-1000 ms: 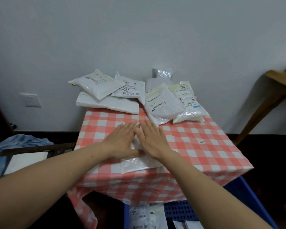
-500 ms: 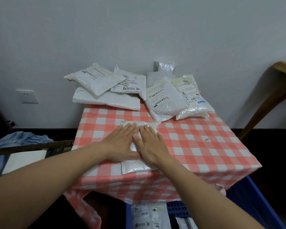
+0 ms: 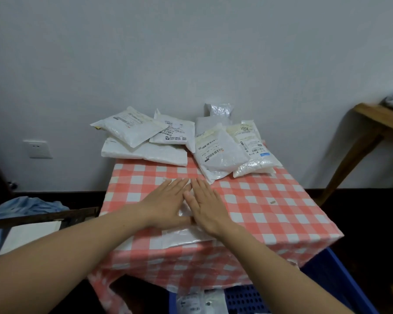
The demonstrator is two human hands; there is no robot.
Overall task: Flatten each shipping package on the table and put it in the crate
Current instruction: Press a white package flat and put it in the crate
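Observation:
A white shipping package (image 3: pixel 186 236) lies flat near the front edge of the table (image 3: pixel 270 214), which wears a red-and-white checked cloth. My left hand (image 3: pixel 166 203) and my right hand (image 3: pixel 208 206) press down on it side by side, fingers straight, thumbs nearly touching. They hide most of the package. Several more white packages (image 3: pixel 145 141) are piled at the table's back edge against the wall, and others (image 3: pixel 222 152) lie to their right. A blue crate (image 3: pixel 331 284) stands on the floor below the table's front right, with packages (image 3: pixel 200 303) inside.
A wooden bench (image 3: pixel 372 130) leans at the right. On the left lie blue cloth (image 3: pixel 25 209), a dark wooden bar (image 3: pixel 43 219) and a white board (image 3: pixel 30 234). A wall socket (image 3: pixel 38 148) sits low on the wall. A small scrap (image 3: pixel 272 202) lies on the cloth.
Both hands have slid a little farther away along the package while staying flat on it. The view shifted slightly.

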